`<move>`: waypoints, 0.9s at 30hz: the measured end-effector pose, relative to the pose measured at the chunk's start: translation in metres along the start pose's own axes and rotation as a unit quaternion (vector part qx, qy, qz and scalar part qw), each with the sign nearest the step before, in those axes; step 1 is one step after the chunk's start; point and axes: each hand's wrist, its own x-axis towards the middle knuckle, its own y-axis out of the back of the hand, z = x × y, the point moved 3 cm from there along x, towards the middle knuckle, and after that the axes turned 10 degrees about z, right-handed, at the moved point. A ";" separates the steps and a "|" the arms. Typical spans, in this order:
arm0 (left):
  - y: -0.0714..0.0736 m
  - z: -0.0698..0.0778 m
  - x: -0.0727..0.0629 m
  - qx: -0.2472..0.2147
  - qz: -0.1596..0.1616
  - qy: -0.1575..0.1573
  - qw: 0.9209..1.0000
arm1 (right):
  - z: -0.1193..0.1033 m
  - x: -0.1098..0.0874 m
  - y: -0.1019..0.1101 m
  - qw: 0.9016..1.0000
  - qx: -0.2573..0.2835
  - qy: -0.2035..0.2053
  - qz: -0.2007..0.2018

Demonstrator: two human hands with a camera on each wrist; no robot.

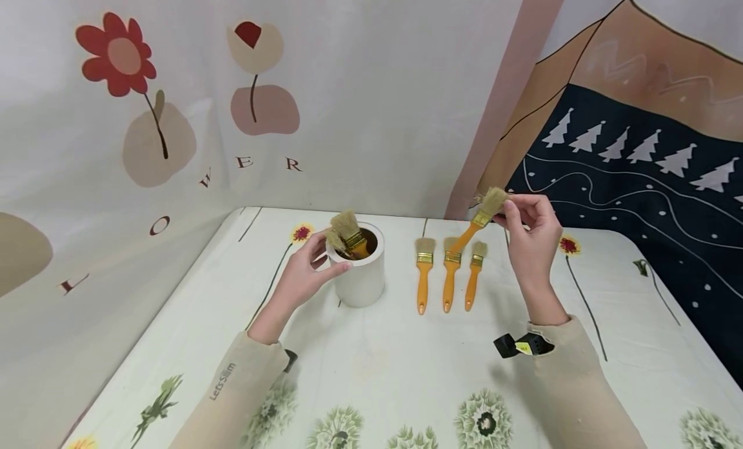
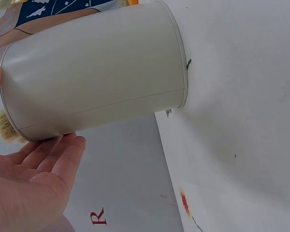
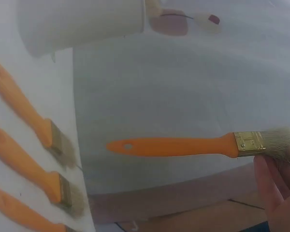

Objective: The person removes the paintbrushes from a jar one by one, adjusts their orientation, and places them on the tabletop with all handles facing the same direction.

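A white cylindrical pot [image 1: 361, 282] stands upright on the table. My left hand [image 1: 304, 268] holds it near the rim, thumb in front and fingers at the far left side. Bristle ends of paintbrushes [image 1: 346, 227] poke out of its mouth; their lower parts are hidden inside. To the right, my right hand [image 1: 535, 239] pinches another paintbrush [image 3: 183, 146] by its bristles, in the air, with the orange handle pointing down and left. Below it on the table lie three more orange-handled paintbrushes, a left one [image 1: 423, 281], a middle one [image 1: 449, 286] and a smaller right one [image 1: 473, 276].
A white cloth with printed flowers covers the table [image 1: 371, 365]. Behind it hangs a pale curtain [image 1: 371, 100] with flower prints and letters. A dark cloth with white trees [image 1: 633, 178] hangs at the right. Each wrist carries a small black camera, the right one [image 1: 525, 344] being plainer.
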 end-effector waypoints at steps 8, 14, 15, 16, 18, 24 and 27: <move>0.000 0.000 0.000 -0.002 -0.001 0.001 1.000 | 0.013 0.003 0.005 0.999 -0.039 -0.018 0.004; 0.000 -0.001 0.001 -0.004 -0.004 0.001 1.000 | 0.022 0.006 0.011 0.998 -0.055 -0.032 0.010; 0.000 -0.001 0.001 -0.003 -0.004 0.001 1.000 | 0.024 0.007 0.011 0.998 -0.058 -0.034 0.010; 0.000 -0.001 0.001 -0.003 -0.003 0.001 1.000 | 0.025 0.007 0.012 0.997 -0.060 -0.036 0.010; 0.000 -0.001 0.001 -0.002 -0.003 0.001 1.000 | 0.028 0.008 0.014 0.997 -0.066 -0.038 0.011; 0.000 -0.002 0.001 -0.002 -0.004 0.008 1.000 | 0.035 0.011 0.018 0.997 -0.071 -0.039 0.013; 0.000 -0.002 0.000 -0.001 -0.005 0.015 1.000 | 0.039 0.012 0.021 0.996 -0.078 -0.041 0.015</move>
